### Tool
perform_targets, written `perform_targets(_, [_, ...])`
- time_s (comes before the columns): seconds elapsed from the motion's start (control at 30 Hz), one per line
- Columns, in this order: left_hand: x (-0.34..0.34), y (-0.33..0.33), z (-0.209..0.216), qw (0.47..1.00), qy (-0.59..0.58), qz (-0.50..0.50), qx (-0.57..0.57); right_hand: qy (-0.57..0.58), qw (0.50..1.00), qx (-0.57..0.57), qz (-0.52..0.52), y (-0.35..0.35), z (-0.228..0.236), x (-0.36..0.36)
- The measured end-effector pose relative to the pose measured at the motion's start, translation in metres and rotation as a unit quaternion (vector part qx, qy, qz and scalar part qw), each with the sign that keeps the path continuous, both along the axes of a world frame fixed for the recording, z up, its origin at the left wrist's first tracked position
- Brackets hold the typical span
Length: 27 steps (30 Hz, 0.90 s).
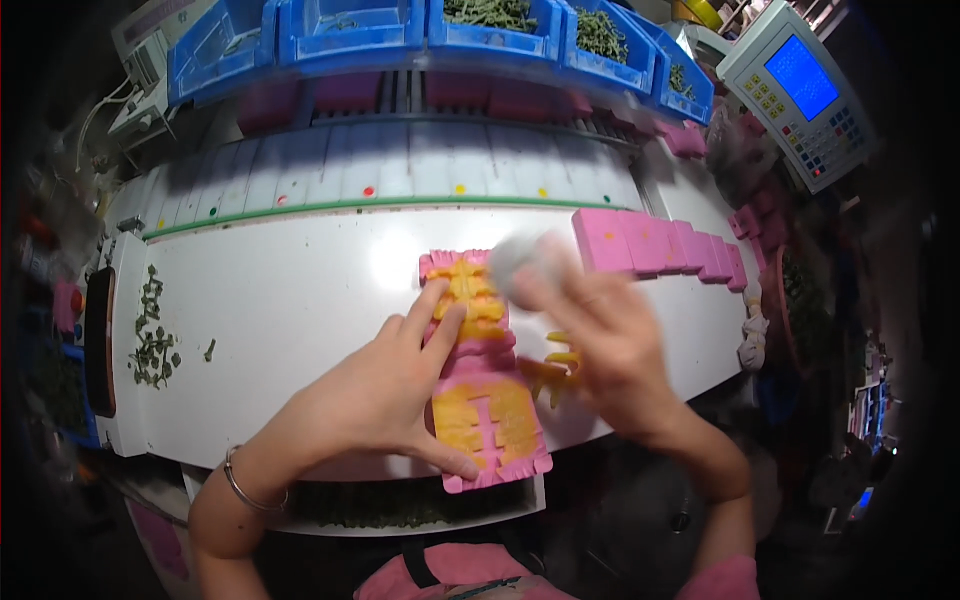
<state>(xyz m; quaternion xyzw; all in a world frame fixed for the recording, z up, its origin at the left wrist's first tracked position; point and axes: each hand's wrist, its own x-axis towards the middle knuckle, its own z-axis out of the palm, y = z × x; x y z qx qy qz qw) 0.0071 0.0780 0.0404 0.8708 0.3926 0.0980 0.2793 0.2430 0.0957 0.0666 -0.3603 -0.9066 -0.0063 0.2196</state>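
Pink tray lengthwise away from person, left hand spread flat pressing it, right hand blurred — grip unclear

Left hand flat, right hand blurred

I'm at a packing station in a small factory or processing workshop. Under my hands runs a curved white work counter; just beyond it a roller conveyor carries on past my fingertips. Further ahead hangs a row of blue plastic bins holding green produce. Up to my right stands a weighing terminal with a blue screen and keypad, and pink moulded trays queue beside my right hand.
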Motion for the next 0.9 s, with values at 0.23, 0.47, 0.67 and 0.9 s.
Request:
perform_targets(0.23, [0.003, -0.006, 0.009, 0.999, 0.051, 0.004, -0.011, -0.131, 0.984, -0.123, 0.015, 0.009, -0.002, -0.007])
perform_targets(0.47, [0.007, -0.011, 0.008, 0.998, 0.059, 0.019, 0.017, -0.159, 0.98, -0.12, -0.012, 0.018, -0.019, -0.015])
perform_targets(0.67, [0.005, -0.02, -0.018, 0.985, -0.1, 0.125, -0.07, -0.171, 0.974, -0.148, 0.011, 0.027, -0.013, -0.015])
perform_targets(0.9, [0.013, -0.022, -0.011, 0.991, 0.019, 0.134, -0.02, -0.202, 0.973, -0.114, 0.018, 0.03, -0.014, -0.017])
